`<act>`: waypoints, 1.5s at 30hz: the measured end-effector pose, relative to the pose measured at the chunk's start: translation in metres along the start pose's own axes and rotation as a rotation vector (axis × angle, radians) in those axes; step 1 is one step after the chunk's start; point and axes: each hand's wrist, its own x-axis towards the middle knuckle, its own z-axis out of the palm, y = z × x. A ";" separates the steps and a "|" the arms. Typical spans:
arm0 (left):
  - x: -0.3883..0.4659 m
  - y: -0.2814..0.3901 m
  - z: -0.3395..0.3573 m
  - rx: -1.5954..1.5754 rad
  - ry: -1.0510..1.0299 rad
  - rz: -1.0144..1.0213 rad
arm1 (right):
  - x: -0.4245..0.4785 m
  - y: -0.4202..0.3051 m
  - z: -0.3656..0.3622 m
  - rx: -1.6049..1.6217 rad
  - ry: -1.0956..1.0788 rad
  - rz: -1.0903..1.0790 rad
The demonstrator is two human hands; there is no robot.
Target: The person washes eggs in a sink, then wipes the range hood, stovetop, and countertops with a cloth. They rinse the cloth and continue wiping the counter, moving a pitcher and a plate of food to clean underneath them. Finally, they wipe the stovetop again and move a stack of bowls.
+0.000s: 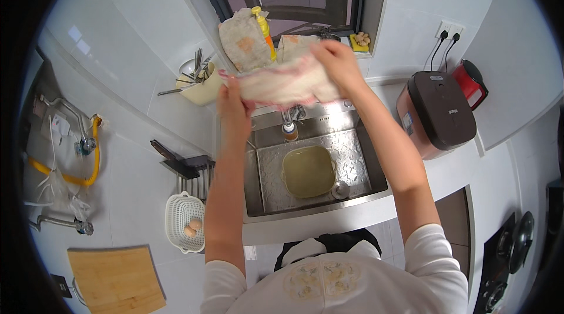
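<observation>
A whitish cloth with a pinkish edge is stretched between my two hands, blurred by motion. At its left end my left hand grips it, and my right hand has hold of the other end. Both hands are raised over the back of the stainless steel sink, so the cloth hides part of the tap. Down in the sink lies a greenish-yellow plastic basin, and it seems to hold cloudy water. A round metal drain piece sits by its lower right corner.
Left of the sink are a utensil holder, a knife and a white basket with eggs. A rice cooker and red kettle stand right. Behind are a yellow pump bottle and a hanging cloth.
</observation>
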 end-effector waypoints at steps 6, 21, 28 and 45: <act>0.018 -0.078 -0.092 -0.035 0.253 -0.473 | 0.059 0.107 0.017 -0.534 -0.122 -0.003; -0.148 -0.183 -0.167 0.043 0.231 -0.816 | 0.040 0.278 -0.004 -0.721 -0.017 -0.170; -0.185 -0.163 -0.145 0.030 0.271 -0.866 | 0.103 0.240 0.037 -0.984 0.024 -0.070; -0.193 -0.163 -0.129 -0.047 0.244 -0.771 | 0.133 0.122 -0.028 0.321 0.057 0.339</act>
